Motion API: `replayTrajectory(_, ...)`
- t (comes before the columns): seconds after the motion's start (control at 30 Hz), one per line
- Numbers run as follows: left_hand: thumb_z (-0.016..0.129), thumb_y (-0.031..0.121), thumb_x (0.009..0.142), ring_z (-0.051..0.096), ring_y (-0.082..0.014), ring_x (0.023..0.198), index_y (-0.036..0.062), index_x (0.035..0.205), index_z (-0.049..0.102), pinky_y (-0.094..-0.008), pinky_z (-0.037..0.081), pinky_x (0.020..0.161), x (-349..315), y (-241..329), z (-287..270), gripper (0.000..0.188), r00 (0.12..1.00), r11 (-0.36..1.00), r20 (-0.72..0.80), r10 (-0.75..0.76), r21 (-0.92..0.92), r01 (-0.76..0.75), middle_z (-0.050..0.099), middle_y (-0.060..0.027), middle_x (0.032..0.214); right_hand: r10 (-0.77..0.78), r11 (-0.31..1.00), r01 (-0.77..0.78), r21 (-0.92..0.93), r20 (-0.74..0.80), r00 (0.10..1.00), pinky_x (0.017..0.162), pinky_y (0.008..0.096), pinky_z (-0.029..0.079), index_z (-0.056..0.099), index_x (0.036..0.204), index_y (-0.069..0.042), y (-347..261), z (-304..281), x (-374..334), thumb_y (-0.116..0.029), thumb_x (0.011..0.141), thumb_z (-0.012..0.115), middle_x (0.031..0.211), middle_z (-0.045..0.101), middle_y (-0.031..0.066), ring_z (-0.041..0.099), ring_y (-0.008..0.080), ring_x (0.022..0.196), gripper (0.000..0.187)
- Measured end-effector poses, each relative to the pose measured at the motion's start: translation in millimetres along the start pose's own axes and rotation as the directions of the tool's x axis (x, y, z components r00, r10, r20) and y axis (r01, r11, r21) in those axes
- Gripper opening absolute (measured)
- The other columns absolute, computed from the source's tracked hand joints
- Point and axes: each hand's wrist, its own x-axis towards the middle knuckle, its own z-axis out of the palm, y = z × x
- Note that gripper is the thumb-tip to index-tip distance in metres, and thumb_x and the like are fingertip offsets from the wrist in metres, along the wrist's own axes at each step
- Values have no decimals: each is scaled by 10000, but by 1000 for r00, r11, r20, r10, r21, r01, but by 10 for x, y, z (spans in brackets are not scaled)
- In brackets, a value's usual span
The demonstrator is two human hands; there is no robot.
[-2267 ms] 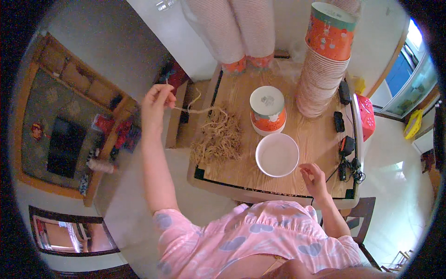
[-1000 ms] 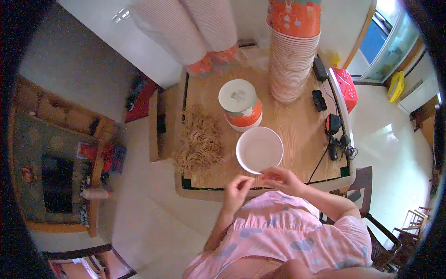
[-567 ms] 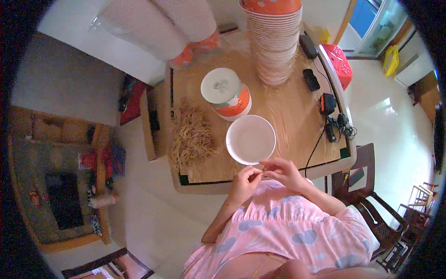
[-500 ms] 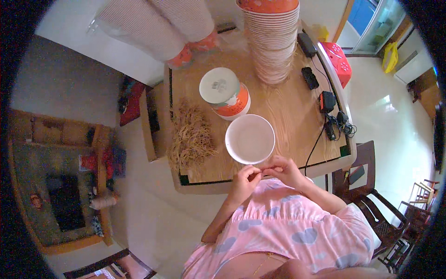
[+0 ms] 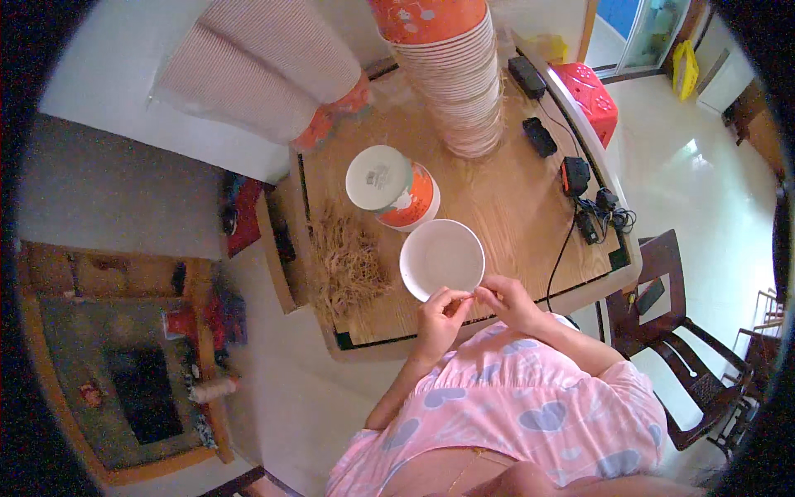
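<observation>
Both hands meet at the near rim of an open white paper tub (image 5: 442, 260), whose inside faces up. The fingers of my left hand (image 5: 441, 321) are pinched together just below that rim. Thumb and fingers of my right hand (image 5: 510, 303) are also closed, with their tips nearly touching the left ones. Whatever lies between the fingertips is too small to make out. Behind the open tub stand upside-down paper tubs (image 5: 416, 199) with orange and white sides. A loose pile of tan, dried strands (image 5: 348, 267) lies to the left.
A tall stack of paper tubs (image 5: 455, 91) rises at the back of the wooden table (image 5: 517, 224). More wrapped stacks (image 5: 248, 74) lean at the back left. Black adapters and cables (image 5: 575, 176) line the right edge. A red stool (image 5: 590, 99) and dark chair (image 5: 662, 290) stand beyond.
My hands have shifted slightly, and the fingertips now sit against the tub's near rim. The whole view has turned a little. Table items appear unmoved.
</observation>
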Motion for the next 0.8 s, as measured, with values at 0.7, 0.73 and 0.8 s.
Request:
replayTrajectory(0.7,669,66,767,551,-126,592,8,780,657,-258,437,548,740,-534,293,60,999,997,-9,-39,62,39,591,-63,685,217,955,-166,244,-200,955,655,215,440,550,985,-29,719,-286,336,-38,887,528,835,588,22,532,86,740,100)
replayTrajectory(0.73,677,70,760,569,-135,615,10,784,663,-262,451,573,751,-558,305,66,998,993,22,-67,95,65,617,-67,711,202,964,-161,213,-191,961,661,212,441,551,984,-26,762,-278,354,-22,885,521,841,588,22,532,83,743,104)
replayTrajectory(0.8,676,70,759,570,-142,613,9,783,661,-266,451,571,755,-590,327,67,998,992,9,-63,107,62,616,-72,713,182,972,-148,183,-188,965,673,213,442,553,984,-24,813,-251,382,-14,881,522,846,589,21,535,82,754,108)
